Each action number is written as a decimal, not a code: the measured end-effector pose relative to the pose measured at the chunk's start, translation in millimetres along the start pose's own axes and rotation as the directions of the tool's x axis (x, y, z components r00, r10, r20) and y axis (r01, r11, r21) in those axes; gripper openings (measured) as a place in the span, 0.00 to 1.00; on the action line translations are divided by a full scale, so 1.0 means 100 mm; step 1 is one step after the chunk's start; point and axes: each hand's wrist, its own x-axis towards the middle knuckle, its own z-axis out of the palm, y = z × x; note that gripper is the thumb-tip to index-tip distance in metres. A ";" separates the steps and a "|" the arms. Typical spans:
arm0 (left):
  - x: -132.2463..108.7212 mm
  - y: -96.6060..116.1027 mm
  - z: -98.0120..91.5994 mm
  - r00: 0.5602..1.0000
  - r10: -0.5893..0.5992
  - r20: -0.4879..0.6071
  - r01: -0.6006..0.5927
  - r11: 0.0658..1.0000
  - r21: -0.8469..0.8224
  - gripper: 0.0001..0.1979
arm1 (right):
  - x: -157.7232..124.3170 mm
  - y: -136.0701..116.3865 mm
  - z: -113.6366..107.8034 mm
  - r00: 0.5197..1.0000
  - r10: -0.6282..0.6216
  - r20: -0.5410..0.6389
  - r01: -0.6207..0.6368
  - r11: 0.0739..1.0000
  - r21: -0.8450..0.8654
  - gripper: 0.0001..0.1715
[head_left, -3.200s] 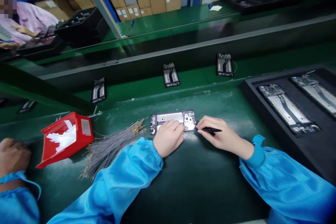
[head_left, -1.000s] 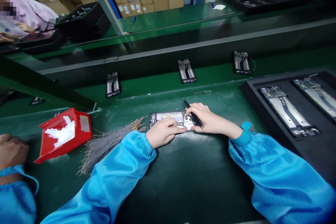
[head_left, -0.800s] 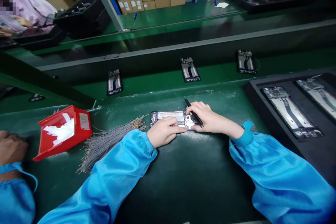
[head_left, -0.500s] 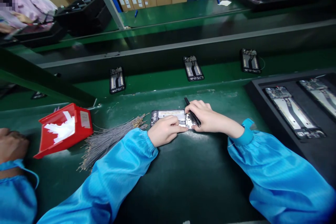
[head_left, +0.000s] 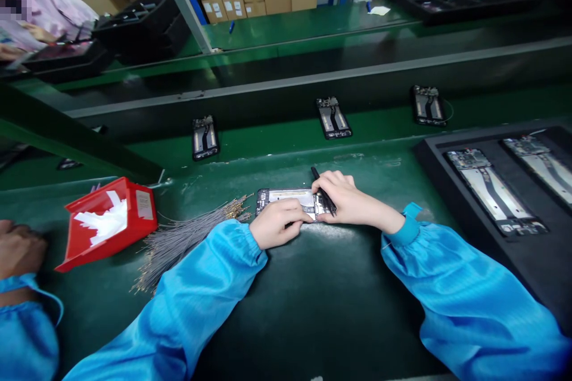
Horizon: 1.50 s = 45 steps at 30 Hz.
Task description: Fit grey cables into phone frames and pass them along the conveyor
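An opened phone (head_left: 290, 194) lies lengthwise on the green bench, its inner parts facing up. My left hand (head_left: 277, 223) is closed at its near edge, thumb and forefinger together by the circuit board end; whether a thin cable is between them I cannot tell. My right hand (head_left: 342, 197) grips black tweezers (head_left: 325, 193) across the phone's right end, with its fingertips also at the phone. Just left of my left hand lies a bundle of thin grey cables (head_left: 192, 235) with gold-coloured ends.
A red bin (head_left: 105, 223) with white paper stands on the left, near another person's hand (head_left: 20, 253). At right, a black foam tray (head_left: 440, 175) holds opened phones. Beyond the bench, several opened phones (head_left: 205, 137) lie along a lower green strip. A green post (head_left: 80, 131) slants in at left.
The phones on the far strip have shifted slightly to the right. My right hand and the tweezers have moved a little to the left; the left hand stays at the phone.
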 end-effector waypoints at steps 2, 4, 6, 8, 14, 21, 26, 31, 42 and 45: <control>0.00 0.00 0.00 1.000 -0.003 0.006 0.003 1.000 -0.008 0.14 | 0.01 0.01 -0.01 1.000 0.004 0.020 -0.003 1.000 -0.009 0.22; 0.00 -0.01 0.00 1.000 0.000 0.010 0.000 1.000 -0.007 0.14 | 0.03 0.00 -0.01 0.999 0.011 0.039 -0.010 1.000 -0.025 0.23; 0.00 -0.02 0.01 1.000 0.010 0.009 -0.010 1.000 -0.008 0.14 | 0.05 -0.02 -0.02 0.998 0.023 0.050 -0.020 0.998 -0.051 0.24; 0.00 -0.03 0.01 1.000 0.019 0.013 -0.018 1.000 -0.012 0.14 | 0.07 -0.05 -0.03 0.998 0.035 0.058 -0.030 0.996 -0.081 0.24; 0.00 -0.04 0.03 0.999 0.006 -0.031 -0.006 1.000 0.023 0.14 | 0.04 -0.06 -0.02 0.997 -0.057 0.046 0.058 0.998 -0.020 0.19; 0.02 -0.03 0.07 0.996 -0.062 -0.071 0.069 0.992 0.107 0.11 | 0.03 -0.01 -0.01 0.995 -0.101 0.022 0.101 0.995 0.000 0.18; 0.02 -0.02 0.08 0.994 -0.080 -0.071 0.088 0.988 0.124 0.10 | 0.05 -0.01 -0.02 0.991 -0.122 0.055 0.124 0.991 -0.046 0.19; 0.03 -0.01 0.07 0.993 -0.092 -0.071 0.102 0.983 0.153 0.08 | 0.08 -0.07 -0.07 0.984 -0.145 0.106 0.159 0.978 -0.137 0.16; 0.02 -0.01 0.03 0.999 -0.050 0.001 0.050 0.995 0.086 0.09 | 0.16 -0.26 -0.15 0.983 0.015 0.182 0.018 0.983 -0.183 0.19; 0.03 -0.01 0.02 0.999 -0.018 0.040 0.015 0.997 0.073 0.09 | 0.16 -0.29 -0.13 0.982 0.049 0.182 -0.018 0.986 -0.167 0.20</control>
